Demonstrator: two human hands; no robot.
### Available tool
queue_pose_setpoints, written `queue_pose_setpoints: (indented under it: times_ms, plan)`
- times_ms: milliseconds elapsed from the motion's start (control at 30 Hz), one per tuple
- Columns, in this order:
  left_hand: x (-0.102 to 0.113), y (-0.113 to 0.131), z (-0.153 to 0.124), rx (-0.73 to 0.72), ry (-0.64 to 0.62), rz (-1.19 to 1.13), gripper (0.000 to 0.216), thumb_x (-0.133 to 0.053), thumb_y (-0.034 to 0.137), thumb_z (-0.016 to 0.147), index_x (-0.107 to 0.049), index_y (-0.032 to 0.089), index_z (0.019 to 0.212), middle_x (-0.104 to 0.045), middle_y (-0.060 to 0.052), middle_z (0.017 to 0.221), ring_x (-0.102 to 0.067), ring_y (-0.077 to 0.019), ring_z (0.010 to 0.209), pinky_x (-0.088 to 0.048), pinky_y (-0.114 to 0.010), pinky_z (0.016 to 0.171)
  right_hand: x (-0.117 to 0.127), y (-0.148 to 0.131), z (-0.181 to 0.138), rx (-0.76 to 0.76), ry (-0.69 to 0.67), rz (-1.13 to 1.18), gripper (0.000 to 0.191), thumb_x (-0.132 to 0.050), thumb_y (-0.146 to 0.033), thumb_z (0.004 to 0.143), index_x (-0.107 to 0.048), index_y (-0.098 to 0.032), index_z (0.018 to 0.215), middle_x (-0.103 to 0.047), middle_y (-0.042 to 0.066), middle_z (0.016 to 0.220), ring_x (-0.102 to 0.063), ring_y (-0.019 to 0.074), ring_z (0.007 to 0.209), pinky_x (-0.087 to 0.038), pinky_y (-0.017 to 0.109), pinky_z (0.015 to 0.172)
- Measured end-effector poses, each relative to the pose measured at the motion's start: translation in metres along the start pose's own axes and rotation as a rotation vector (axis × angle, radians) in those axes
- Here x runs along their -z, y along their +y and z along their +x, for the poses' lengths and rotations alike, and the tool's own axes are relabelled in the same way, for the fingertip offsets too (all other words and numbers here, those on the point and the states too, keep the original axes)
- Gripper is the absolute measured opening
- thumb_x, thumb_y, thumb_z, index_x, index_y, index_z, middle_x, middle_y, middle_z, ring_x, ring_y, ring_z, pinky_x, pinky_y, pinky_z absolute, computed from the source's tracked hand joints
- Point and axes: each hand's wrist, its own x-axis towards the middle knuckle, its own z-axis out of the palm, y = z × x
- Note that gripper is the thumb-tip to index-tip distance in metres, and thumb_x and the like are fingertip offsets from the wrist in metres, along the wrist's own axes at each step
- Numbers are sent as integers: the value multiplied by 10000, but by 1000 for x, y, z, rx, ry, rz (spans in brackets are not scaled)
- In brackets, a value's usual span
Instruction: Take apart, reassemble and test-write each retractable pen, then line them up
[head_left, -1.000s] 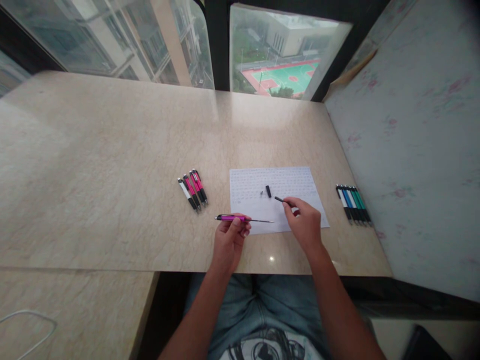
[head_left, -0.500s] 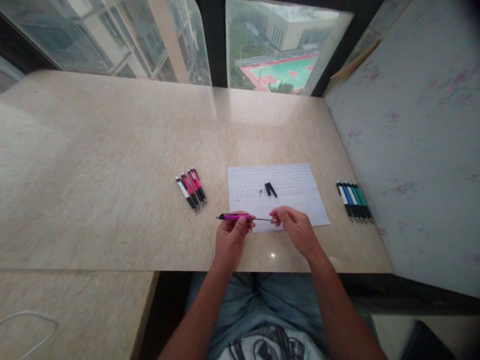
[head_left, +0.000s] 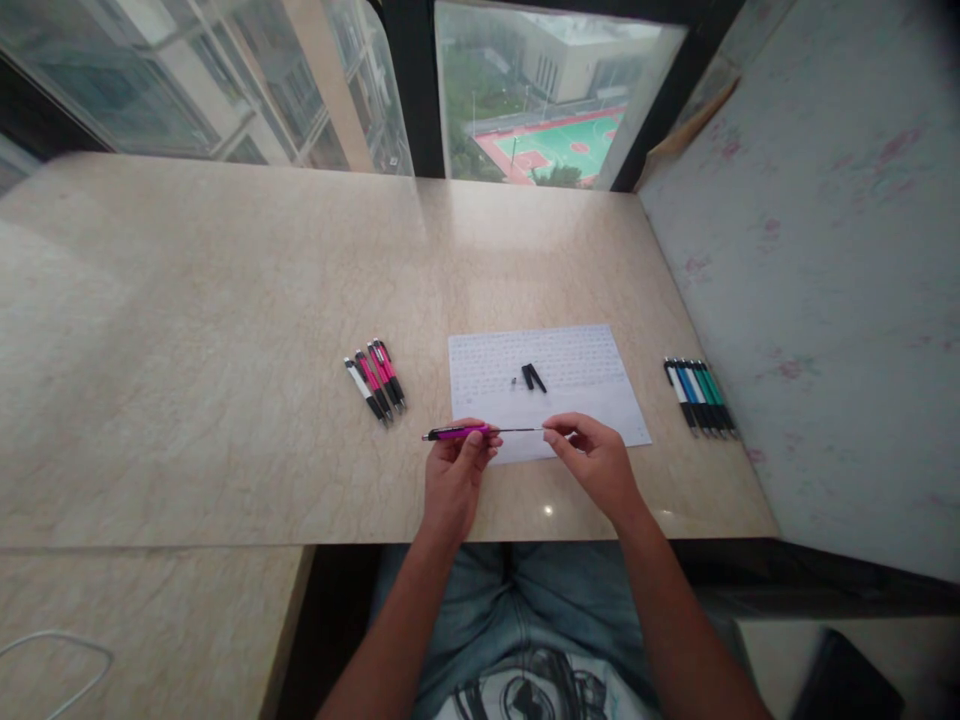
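My left hand [head_left: 455,470] grips the magenta barrel of a pen [head_left: 450,433], its black clip end pointing left. A thin dark ink refill [head_left: 517,430] sticks out of the barrel's right end. At the refill's right tip, my right hand [head_left: 592,455] pinches it between thumb and forefinger. Both hands hover over the lower edge of a sheet of paper [head_left: 585,410] with lines of writing on its upper part. On the sheet, just beyond the hands, lie two black pen parts [head_left: 533,378] and a tiny metallic piece [head_left: 514,382].
Left of the paper lies a group of pens [head_left: 375,380], white and pink with black grips. At the right, by the wall [head_left: 810,300], several white, blue and green pens [head_left: 701,397] form a row. A white cable [head_left: 82,640] rests on the lower-left surface.
A longer stretch of the refill now shows between my hands, and they are slightly farther apart. The whole view has shifted a little. The loose parts stay on the paper.
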Motion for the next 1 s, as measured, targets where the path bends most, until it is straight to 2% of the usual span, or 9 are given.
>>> queue_pose_setpoints:
  times_ms: [67,167,333,467,567,700,767,867,1000]
  plan:
    - [0,0,0,2,5,3,225,-808,283,742,-707,168,906,-746,-45,861,-690,-104,728,-537,-209,705,3,7,5,-21,106,-38,184,-626,-343,850,-720,-190,890,-728,61,827,-658,187,722,-516,287,598]
    - [-1,0,0,10,13,9,237,-816,291,729,-710,168,901,-748,-47,854,-693,-112,728,-540,-217,697,4,18,24,18,241,-225,193,-603,-341,858,-718,-187,877,-731,72,847,-631,191,699,-501,316,622]
    - [-1,1,0,18,17,18,234,-815,284,731,-712,169,907,-750,-51,860,-695,-116,731,-536,-225,708,-7,25,60,114,284,-506,208,-567,-319,882,-718,-181,842,-725,92,822,-605,211,715,-472,361,716]
    - [-1,1,-1,16,8,14,247,-820,290,724,-710,165,906,-749,-52,847,-693,-117,725,-536,-228,709,-10,18,66,114,219,-513,251,-552,-350,909,-727,-172,873,-721,96,834,-609,207,716,-465,350,717]
    - [-2,2,-1,19,2,20,243,-813,284,732,-707,163,914,-749,-55,852,-693,-120,730,-536,-225,703,-5,4,52,136,138,-361,274,-518,-344,944,-728,-174,897,-719,79,851,-613,186,700,-469,323,679]
    - [-5,4,-1,16,-1,59,248,-808,293,735,-703,158,915,-748,-59,853,-691,-129,718,-542,-241,697,0,-18,26,266,-218,-167,226,-530,-320,955,-736,-226,956,-734,52,895,-652,179,803,-495,294,678]
    - [-5,4,-1,15,-7,71,257,-812,298,730,-701,156,912,-747,-60,853,-689,-131,713,-541,-247,700,3,-24,17,308,-292,-201,181,-563,-279,938,-739,-237,946,-735,44,870,-655,184,819,-505,315,730]
    - [-3,3,-1,20,-4,61,257,-811,301,731,-700,154,910,-749,-63,855,-688,-125,721,-531,-241,708,15,-20,7,281,-287,-288,143,-590,-225,912,-733,-230,910,-735,40,858,-660,191,816,-510,341,766]
    - [-1,1,-1,20,17,29,245,-806,302,737,-702,159,908,-749,-61,847,-685,-120,728,-527,-239,714,40,3,1,176,-191,-332,119,-601,-230,881,-714,-214,849,-718,53,856,-650,195,779,-518,322,676]
